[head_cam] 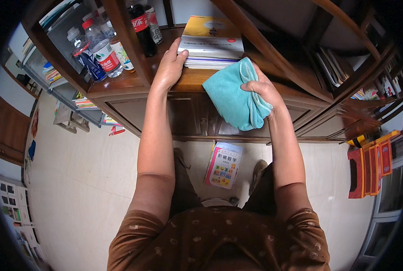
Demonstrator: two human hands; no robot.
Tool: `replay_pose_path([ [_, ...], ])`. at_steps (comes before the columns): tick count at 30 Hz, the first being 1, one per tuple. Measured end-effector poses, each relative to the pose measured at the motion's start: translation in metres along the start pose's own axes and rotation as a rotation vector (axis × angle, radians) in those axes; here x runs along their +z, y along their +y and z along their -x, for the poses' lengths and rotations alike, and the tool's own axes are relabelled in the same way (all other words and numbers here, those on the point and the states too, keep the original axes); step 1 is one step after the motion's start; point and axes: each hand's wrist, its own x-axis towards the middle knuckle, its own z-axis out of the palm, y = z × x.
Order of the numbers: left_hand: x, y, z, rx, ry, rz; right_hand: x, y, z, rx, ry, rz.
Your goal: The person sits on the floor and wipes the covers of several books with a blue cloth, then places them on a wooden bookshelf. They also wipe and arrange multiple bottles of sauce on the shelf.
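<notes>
A stack of books (212,37), its top cover yellow and white, lies flat on a shelf of the wooden cabinet (188,84). Against the stack's left side rests my left hand (172,64), thumb near the front corner of the top book. My right hand (262,86) grips a folded turquoise cloth (232,91) at the stack's right front corner. The cloth hangs over the shelf's front edge. The right hand's fingers are partly hidden behind the cloth, so whether they touch the books cannot be told.
Several drink bottles (106,59) stand in the left compartment, beside a wooden upright. Curved wooden bars cross the cabinet's right side. Books (223,166) lie on the floor between the person's feet. A grey rack (62,88) holds books at left; a red and orange wooden object (371,166) is at right.
</notes>
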Motion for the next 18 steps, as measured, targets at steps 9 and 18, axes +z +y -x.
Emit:
replay_pose_path([
  [9,0.001,0.013,0.01,0.004,0.061,-0.203,-0.009,0.005,0.007,0.006,-0.046,-0.007],
  [18,0.018,0.028,0.047,0.307,0.304,-0.616,-0.031,0.021,0.052,0.091,-0.016,-0.151],
])
